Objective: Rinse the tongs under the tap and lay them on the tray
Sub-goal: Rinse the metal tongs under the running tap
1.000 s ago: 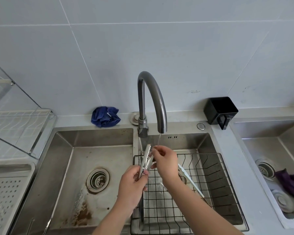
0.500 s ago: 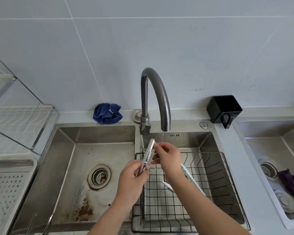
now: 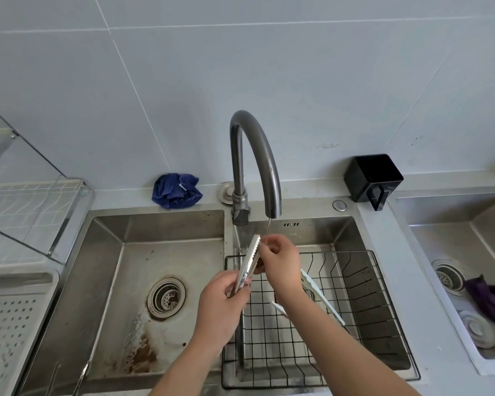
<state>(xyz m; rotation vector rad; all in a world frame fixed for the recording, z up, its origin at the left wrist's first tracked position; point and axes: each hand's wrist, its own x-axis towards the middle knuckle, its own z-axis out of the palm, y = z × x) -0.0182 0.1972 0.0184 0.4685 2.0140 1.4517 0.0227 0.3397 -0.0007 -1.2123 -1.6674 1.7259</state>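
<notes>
Steel tongs (image 3: 248, 262) below the tap (image 3: 238, 161), gripped low by the left hand (image 3: 220, 307), pinched near the tip by the right hand (image 3: 280, 261); black wire rack (image 3: 340, 252) beneath, blue cloth (image 3: 176, 191) behind.

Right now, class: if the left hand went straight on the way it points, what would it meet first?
Probably the right hand, pinching the tongs just ahead; depth is unclear.

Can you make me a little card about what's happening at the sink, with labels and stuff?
tongs: metal tongs, tilted, toothed end up near the water
left hand: grips the tongs' lower end
right hand: pinches the toothed end
tap: running a thin water stream
tray: far left, tongs not on it yet
wire basket: in the right basin, holds white tongs
</notes>
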